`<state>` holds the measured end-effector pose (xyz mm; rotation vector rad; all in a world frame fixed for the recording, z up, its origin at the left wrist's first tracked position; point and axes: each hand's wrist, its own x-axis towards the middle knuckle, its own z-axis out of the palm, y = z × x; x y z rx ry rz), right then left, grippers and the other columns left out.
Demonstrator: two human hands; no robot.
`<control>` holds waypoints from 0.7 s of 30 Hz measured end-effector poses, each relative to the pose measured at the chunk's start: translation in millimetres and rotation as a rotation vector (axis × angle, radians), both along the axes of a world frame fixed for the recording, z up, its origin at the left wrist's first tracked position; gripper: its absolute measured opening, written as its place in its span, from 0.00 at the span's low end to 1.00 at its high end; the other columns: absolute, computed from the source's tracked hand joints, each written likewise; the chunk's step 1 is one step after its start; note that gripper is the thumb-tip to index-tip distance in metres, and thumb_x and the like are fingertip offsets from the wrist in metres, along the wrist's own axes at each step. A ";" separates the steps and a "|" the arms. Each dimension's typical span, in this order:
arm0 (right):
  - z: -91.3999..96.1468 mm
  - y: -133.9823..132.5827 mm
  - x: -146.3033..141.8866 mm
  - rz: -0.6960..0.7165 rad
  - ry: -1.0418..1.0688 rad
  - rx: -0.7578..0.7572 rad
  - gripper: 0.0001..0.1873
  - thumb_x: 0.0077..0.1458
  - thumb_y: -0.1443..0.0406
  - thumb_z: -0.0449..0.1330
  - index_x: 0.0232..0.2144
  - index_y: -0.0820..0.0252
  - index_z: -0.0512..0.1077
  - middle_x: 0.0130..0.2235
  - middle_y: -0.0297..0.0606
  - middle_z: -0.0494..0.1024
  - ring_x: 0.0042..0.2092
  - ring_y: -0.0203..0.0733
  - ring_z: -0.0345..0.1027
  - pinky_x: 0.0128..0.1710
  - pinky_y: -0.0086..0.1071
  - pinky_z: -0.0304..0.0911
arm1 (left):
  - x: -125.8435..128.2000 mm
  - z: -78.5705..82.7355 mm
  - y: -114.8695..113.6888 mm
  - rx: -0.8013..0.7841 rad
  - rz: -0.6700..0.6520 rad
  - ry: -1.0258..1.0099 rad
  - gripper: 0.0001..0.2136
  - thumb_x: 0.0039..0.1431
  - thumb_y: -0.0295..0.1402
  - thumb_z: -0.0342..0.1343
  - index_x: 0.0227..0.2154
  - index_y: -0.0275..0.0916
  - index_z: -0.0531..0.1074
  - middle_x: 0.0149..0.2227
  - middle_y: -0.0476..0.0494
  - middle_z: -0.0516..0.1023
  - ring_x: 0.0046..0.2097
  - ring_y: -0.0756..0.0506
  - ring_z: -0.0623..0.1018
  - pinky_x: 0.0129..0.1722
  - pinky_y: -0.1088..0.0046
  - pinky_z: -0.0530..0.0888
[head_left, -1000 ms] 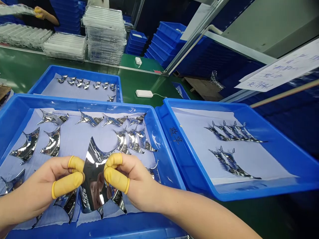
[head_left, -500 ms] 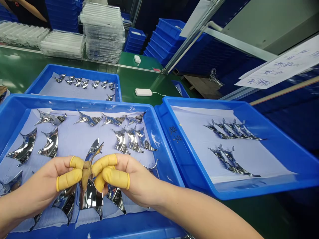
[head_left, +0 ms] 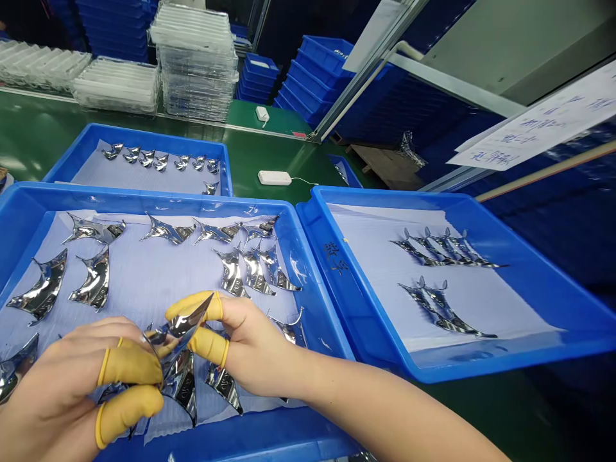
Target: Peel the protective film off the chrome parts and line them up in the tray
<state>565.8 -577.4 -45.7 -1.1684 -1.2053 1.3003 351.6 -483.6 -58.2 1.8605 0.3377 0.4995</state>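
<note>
Two hands, left (head_left: 81,385) and right (head_left: 255,350), pinching one curved chrome piece (head_left: 180,330) over a blue tray (head_left: 144,199).

Right fingers (head_left: 192,307), in yellow finger cots, pressed together on the piece's upper half; left fingers (head_left: 129,366), also capped in yellow, closed against its lower end. Piece tilted almost flat, just above further chrome pieces (head_left: 233,273) lying in rows on lilac paper (head_left: 139,273); similar pieces in another blue tray (head_left: 385,194) alongside and a third blue tray (head_left: 135,131) beyond.
</note>
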 end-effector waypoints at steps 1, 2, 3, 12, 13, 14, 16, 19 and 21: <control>0.7 -0.1 0.3 0.011 -0.043 0.030 0.05 0.57 0.70 0.58 0.35 0.63 0.75 0.43 0.43 0.78 0.46 0.39 0.71 0.49 0.37 0.65 | 0.8 0.3 -1.1 0.099 -0.028 -0.032 0.12 0.52 0.25 0.65 0.37 0.49 0.78 0.27 0.52 0.79 0.29 0.47 0.77 0.34 0.73 0.75; 1.2 -0.2 0.5 0.018 -0.082 0.046 0.06 0.58 0.70 0.58 0.36 0.64 0.75 0.45 0.44 0.78 0.47 0.39 0.71 0.51 0.37 0.65 | 1.9 0.8 -2.1 0.179 -0.053 -0.055 0.13 0.53 0.24 0.64 0.38 0.49 0.77 0.28 0.52 0.79 0.31 0.47 0.78 0.35 0.72 0.75; 1.6 -0.1 0.5 0.020 -0.114 0.051 0.06 0.58 0.70 0.58 0.36 0.64 0.75 0.46 0.44 0.78 0.48 0.39 0.71 0.52 0.37 0.65 | 3.1 1.5 -3.0 0.236 -0.065 -0.072 0.12 0.54 0.25 0.63 0.40 0.48 0.76 0.28 0.52 0.79 0.31 0.46 0.78 0.36 0.71 0.75; -2.5 0.7 -3.8 0.030 -0.015 -0.105 0.05 0.57 0.67 0.59 0.32 0.64 0.73 0.36 0.41 0.77 0.39 0.41 0.71 0.45 0.38 0.67 | 2.3 2.8 -3.0 0.208 0.017 0.004 0.04 0.58 0.30 0.61 0.36 0.45 0.73 0.29 0.52 0.79 0.29 0.48 0.79 0.27 0.77 0.75; -3.0 0.5 -3.7 0.030 -0.003 -0.115 0.05 0.57 0.66 0.59 0.31 0.63 0.72 0.35 0.41 0.76 0.38 0.41 0.70 0.44 0.39 0.67 | 1.9 2.9 -2.9 0.202 0.033 0.028 0.03 0.59 0.32 0.60 0.35 0.46 0.72 0.30 0.52 0.80 0.30 0.48 0.79 0.26 0.79 0.75; -3.4 0.5 -3.5 0.030 0.005 -0.119 0.05 0.56 0.66 0.59 0.30 0.63 0.72 0.34 0.40 0.75 0.37 0.40 0.69 0.44 0.39 0.67 | 1.6 3.3 -2.9 0.192 0.044 0.046 0.02 0.60 0.34 0.60 0.34 0.46 0.72 0.31 0.52 0.80 0.30 0.48 0.79 0.24 0.80 0.74; -3.3 0.5 -3.1 0.035 0.020 -0.119 0.06 0.56 0.65 0.59 0.29 0.63 0.72 0.32 0.39 0.74 0.35 0.39 0.67 0.44 0.39 0.66 | 1.1 4.1 -3.2 0.152 0.045 0.065 0.02 0.61 0.35 0.59 0.32 0.47 0.72 0.28 0.54 0.79 0.26 0.50 0.77 0.22 0.80 0.73; -2.7 0.9 -3.0 0.036 0.065 -0.140 0.07 0.55 0.64 0.61 0.28 0.62 0.71 0.31 0.37 0.72 0.34 0.37 0.65 0.45 0.39 0.65 | -0.1 3.8 -3.2 0.047 0.043 0.100 0.05 0.61 0.36 0.58 0.29 0.46 0.73 0.21 0.56 0.75 0.20 0.51 0.73 0.20 0.80 0.72; -2.9 1.3 -3.5 0.030 0.097 -0.179 0.11 0.53 0.60 0.64 0.28 0.62 0.71 0.31 0.35 0.71 0.34 0.36 0.64 0.44 0.38 0.64 | -0.5 1.9 -2.7 -0.018 0.078 0.132 0.06 0.59 0.38 0.59 0.28 0.45 0.74 0.20 0.54 0.74 0.22 0.49 0.74 0.21 0.78 0.73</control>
